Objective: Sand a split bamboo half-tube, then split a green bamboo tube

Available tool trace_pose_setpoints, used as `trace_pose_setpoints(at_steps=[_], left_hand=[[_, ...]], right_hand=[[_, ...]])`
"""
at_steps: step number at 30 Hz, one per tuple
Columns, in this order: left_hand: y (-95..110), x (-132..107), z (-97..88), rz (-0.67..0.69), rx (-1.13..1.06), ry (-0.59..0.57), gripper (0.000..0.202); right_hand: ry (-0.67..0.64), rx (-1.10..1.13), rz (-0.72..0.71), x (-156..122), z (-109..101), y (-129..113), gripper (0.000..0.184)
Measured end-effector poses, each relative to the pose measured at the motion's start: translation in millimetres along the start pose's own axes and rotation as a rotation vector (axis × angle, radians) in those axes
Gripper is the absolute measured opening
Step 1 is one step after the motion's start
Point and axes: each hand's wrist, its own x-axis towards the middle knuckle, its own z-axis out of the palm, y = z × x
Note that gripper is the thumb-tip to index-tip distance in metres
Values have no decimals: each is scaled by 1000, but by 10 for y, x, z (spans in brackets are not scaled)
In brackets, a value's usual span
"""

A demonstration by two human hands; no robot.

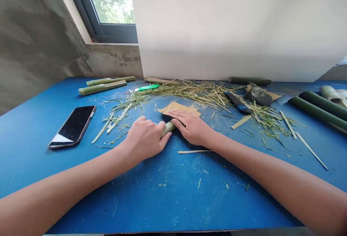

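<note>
Both hands work close together on the surface (173,199), near its middle, just beside each other. The left hand (146,136) is wrapped round the near part of a pale bamboo (168,129), its thumb along the side at five o'clock. The right hand (191,125) cups over a tan sheet (180,108) with a dark underside, holding it against the far end of the bamboo, fingers stretched across the top; what its palm covers is hidden. Taking the bamboo as the centre of the dial, a phone (73,126) lies well apart at nine o'clock, screen up. Two split lengths (103,88) lie at ten, and a green knife (148,88) at eleven. Shavings (189,89) are heaped from eleven round to two. A dark cutter (238,102) lies among them at two, with a dark lump (258,94) just beyond it and a green tube (249,81) behind that. More tubes (321,110) lie towards three. A thin sliver (193,151) lies at four, near the right wrist. Beyond the surface, a window (111,0) shows at eleven and a white board (230,29) stands at one.
</note>
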Motion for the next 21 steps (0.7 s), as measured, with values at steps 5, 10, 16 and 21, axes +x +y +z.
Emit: trace_pose_setpoints(at_steps=[5, 10, 16, 21], left_hand=[[-71, 56, 8, -46, -83, -31, 58], [-82, 65, 13, -48, -125, -39, 57], [48, -18, 1, 57, 64, 74, 54], [-28, 37, 7, 33, -56, 35, 58]], right_hand=[[-14, 17, -1, -72, -115, -9, 48], [-24, 5, 7, -137, -171, -7, 49], [-2, -49, 5, 3, -15, 26, 49], [-14, -8, -10, -72, -134, 29, 47]])
